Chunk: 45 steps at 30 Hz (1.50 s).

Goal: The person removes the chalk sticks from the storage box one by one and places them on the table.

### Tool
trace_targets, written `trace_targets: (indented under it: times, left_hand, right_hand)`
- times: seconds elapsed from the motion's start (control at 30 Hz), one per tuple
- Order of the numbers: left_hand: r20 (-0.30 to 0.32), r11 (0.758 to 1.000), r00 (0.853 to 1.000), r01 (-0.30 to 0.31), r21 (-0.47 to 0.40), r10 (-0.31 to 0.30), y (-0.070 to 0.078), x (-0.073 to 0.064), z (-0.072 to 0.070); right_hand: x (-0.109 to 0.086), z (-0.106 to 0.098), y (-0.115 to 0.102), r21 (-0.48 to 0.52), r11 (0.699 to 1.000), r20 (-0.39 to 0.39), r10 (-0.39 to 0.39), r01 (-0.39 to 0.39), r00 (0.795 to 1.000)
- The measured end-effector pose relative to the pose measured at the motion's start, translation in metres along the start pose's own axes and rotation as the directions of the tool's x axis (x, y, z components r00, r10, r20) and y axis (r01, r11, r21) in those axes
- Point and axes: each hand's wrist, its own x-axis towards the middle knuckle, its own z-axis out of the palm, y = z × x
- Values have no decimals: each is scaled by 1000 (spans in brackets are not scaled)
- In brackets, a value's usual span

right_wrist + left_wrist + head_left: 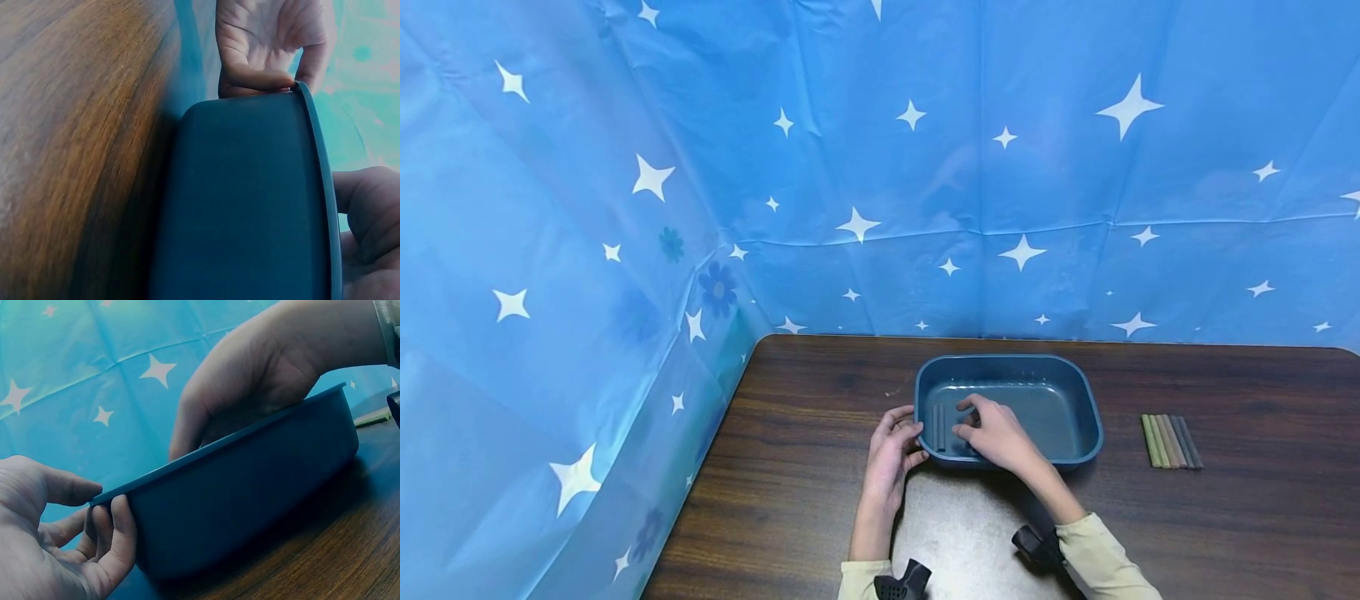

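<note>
A dark blue rectangular basin stands on the table. My left hand grips its left rim, with the thumb above the edge and fingers against the outer wall, as the left wrist view shows closely. Two slim dark grey sticks lie side by side on the basin floor near the left end. Just right of them, my right hand reaches over the front rim with bent fingers pointing down inside. The basin wall hides those fingertips in both wrist views, so whether they hold something is unclear.
To the right of the basin, several thin sticks in green, brown and dark grey lie in a row on the wooden table. A blue star-patterned sheet hangs behind the table and along its left side.
</note>
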Motion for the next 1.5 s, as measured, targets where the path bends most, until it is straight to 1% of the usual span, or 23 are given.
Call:
trace_targets:
  times: [0.2,0.4,0.57,0.7,0.93,1.03,1.23,1.5]
  left_hand:
    - [4,1000,1000,-2,-3,2,-1,1,0]
    - [4,1000,1000,6,4,-6,-1,1,0]
    - [4,1000,1000,14,10,-14,0,0,1]
    - [6,1000,1000,14,7,-14,0,0,1]
    - [12,1000,1000,10,-2,-10,1,1,1]
    - [11,1000,1000,10,-1,-10,1,1,0]
    - [9,1000,1000,6,5,-6,1,0,0]
    - [8,1000,1000,8,-5,-8,1,1,-1]
  right_hand:
    - [6,5,-4,-19,1000,19,24,-24,1000]
    - [13,11,-8,-47,998,68,54,-51,996]
    - [16,15,-12,-65,998,76,31,-27,997]
    - [18,17,-14,-62,998,81,30,-25,996]
    - [23,21,-16,-30,999,90,32,-29,995]
    - [25,24,-17,3,999,94,46,-47,995]
    - [28,28,-17,103,991,88,73,-82,993]
    - [33,30,-13,161,983,94,80,-94,992]
